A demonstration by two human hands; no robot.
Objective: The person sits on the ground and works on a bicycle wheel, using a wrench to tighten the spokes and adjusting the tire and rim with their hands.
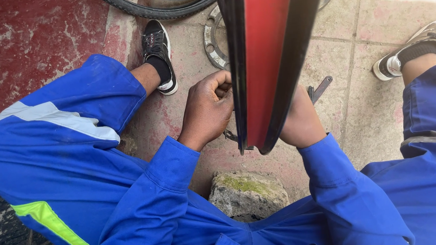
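Two hands, left hand (208, 110) and right hand (301, 120), each grip closed on one upright wheel rim (267, 59), one stone (247, 192) below.

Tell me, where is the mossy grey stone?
In the head view, the mossy grey stone sits low in the middle on the paved ground, between the blue-clad legs, just below the upright red-and-black wheel rim.

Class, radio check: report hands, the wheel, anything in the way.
Left hand fisted beside rim. Right hand behind rim, grip hidden. Rim upright between knees. Stone below.
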